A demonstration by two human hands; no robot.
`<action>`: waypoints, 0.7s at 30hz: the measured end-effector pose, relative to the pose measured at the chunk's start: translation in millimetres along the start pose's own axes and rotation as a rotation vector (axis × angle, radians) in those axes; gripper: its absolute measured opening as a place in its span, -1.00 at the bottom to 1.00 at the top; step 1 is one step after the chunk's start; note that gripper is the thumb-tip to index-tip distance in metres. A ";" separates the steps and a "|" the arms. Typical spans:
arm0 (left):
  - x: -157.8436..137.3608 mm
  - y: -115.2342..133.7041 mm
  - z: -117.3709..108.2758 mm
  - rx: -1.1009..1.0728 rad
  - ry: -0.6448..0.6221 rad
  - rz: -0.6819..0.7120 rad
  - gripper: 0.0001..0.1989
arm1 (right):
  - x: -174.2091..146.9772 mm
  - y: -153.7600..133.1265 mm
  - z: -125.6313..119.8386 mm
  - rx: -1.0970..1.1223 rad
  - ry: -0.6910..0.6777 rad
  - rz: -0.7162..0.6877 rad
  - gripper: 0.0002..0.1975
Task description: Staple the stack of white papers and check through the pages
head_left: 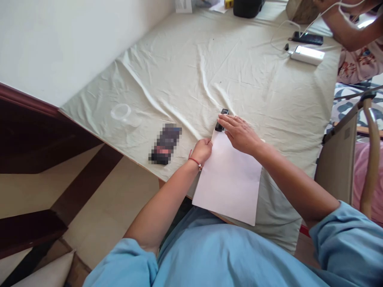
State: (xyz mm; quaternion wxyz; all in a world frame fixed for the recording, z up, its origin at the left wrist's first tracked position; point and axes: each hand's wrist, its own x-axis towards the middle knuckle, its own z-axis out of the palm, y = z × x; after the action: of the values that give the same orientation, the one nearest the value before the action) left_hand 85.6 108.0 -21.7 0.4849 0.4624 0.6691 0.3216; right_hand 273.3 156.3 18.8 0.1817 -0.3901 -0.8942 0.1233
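Observation:
White sheets of paper [229,179] lie at the near edge of the table, their bottom end reaching past the edge toward my body. At their left side, near the top corner, my left hand [203,150] pinches the paper, thumb on top. A small black stapler [220,126] sits at the top left corner of the sheets. My right hand [241,133] rests over the stapler from the right with its fingers stretched out flat across it. The thumb of that hand is hidden. Whether the stapler's jaw is around the paper corner, I cannot tell.
A pixelated dark box-like item [166,143] and a clear plastic ring-shaped lid [121,112] lie left on the cloth-covered table [254,71]. A white power bank [307,55] and a phone [308,38] with cables are far right, near another person's arm [344,30]. A chair [338,147] stands right.

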 end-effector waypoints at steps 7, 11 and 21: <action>-0.3 0.6 -0.8 0.020 -0.004 0.017 -0.79 | 3.1 5.5 16.7 -0.036 -0.073 -0.003 -0.38; -0.3 5.3 0.9 0.092 0.002 -0.017 -0.77 | 3.6 5.9 21.0 -0.027 -0.061 0.003 -0.31; -39.2 0.4 -0.5 0.430 0.012 0.098 -0.73 | -34.6 -5.6 5.9 0.019 0.298 0.167 -0.56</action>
State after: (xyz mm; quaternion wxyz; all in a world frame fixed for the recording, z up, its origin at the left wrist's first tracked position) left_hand 89.2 71.6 -7.4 0.3550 0.5852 0.7019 0.1971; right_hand 288.9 126.4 7.5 0.3051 -0.4751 -0.8208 0.0871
